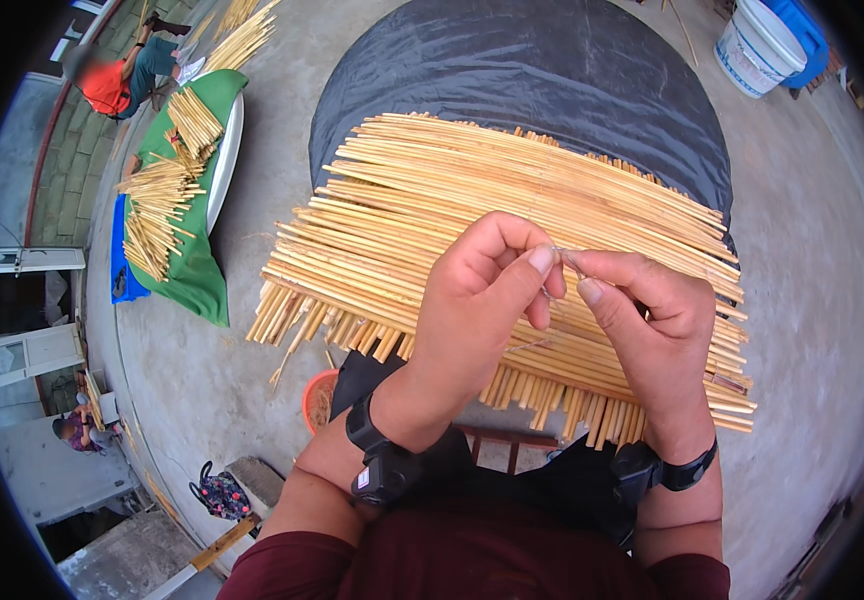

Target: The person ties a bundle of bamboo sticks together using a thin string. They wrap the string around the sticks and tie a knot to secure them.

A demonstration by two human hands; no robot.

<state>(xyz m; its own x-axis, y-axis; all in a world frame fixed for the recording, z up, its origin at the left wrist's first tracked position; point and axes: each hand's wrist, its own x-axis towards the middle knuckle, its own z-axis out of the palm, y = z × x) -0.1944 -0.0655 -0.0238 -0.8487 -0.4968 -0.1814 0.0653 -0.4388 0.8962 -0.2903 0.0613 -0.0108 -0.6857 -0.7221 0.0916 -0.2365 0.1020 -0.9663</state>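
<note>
My left hand (487,300) is closed in a pinch, its thumb and forefinger meeting on a thin grey string (560,253). Just to the right, my right hand (652,320) pinches the same string, and the fingertips of both hands almost touch. A short bit of the string seems to hang below the left fingers; whether it is thread or wire is too small to tell. Beneath both hands lies a wide layer of straw-coloured reed stalks (402,220), side by side, with another layer crossing under them.
A dark cloth (512,60) covers the round table under the stalks. At left, bundles of stalks (162,205) rest on a green cloth (207,270). An orange bucket (320,400) stands by my left elbow. White bucket (752,50) at far right; people sit at far left.
</note>
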